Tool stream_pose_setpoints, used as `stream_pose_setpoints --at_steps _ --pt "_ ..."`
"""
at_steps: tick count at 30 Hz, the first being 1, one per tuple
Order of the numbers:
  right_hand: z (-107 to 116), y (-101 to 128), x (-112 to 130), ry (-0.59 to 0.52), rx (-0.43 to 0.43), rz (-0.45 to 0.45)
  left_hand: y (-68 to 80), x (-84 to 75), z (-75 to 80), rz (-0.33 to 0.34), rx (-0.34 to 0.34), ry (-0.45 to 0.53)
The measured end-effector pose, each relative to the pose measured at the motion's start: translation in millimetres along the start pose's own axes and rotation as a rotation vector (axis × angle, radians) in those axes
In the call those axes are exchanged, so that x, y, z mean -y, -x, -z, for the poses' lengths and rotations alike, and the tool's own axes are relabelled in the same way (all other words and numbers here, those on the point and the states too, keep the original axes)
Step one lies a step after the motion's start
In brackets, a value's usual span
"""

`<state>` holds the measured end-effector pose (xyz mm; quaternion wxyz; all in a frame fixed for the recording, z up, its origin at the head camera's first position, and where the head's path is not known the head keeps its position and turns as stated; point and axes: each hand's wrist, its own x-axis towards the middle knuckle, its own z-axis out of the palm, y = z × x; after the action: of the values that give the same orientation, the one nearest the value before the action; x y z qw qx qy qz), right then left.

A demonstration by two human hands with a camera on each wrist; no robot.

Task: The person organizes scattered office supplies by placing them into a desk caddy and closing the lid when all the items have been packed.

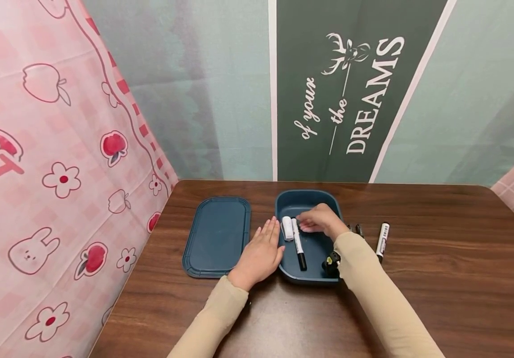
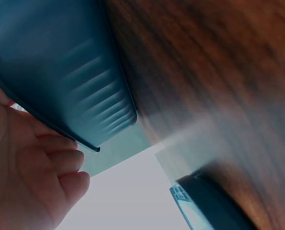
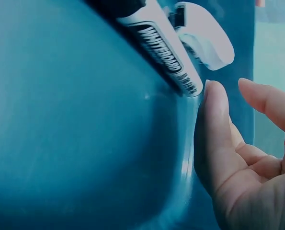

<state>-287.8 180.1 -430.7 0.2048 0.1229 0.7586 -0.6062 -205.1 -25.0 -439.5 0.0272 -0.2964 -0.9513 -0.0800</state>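
A blue rectangular box (image 1: 308, 196) stands on the table. Inside it lies a black-and-white whiteboard marker (image 1: 299, 243), its printed barrel (image 3: 161, 48) close up in the right wrist view. Beside the marker, along the box's left wall, is a small rounded white object (image 1: 287, 228). My left hand (image 1: 261, 253) has its fingers stretched out against the box's left rim; in the left wrist view the box's ribbed outer wall (image 2: 80, 86) meets the fingers. My right hand (image 1: 321, 221) is over the box, thumb and finger apart (image 3: 247, 158), fingertips beside the marker's end, holding nothing.
A blue lid (image 1: 216, 236) lies flat to the left of the box. Right of the box lie another whiteboard marker (image 1: 383, 241) and small dark items (image 1: 359, 229), partly hidden by my right arm. Printed cloths (image 1: 194, 99) hang behind and left of the table.
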Motion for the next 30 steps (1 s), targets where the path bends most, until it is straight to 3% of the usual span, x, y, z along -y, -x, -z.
stream_pose_setpoints --at_steps 11,30 --pt "7 5 1 -0.183 0.045 0.007 0.9 -1.3 -0.2 0.0 -0.006 -0.009" --pt "23 10 4 -0.63 0.163 0.008 2.1 -1.8 1.3 -0.002 -0.008 -0.012"
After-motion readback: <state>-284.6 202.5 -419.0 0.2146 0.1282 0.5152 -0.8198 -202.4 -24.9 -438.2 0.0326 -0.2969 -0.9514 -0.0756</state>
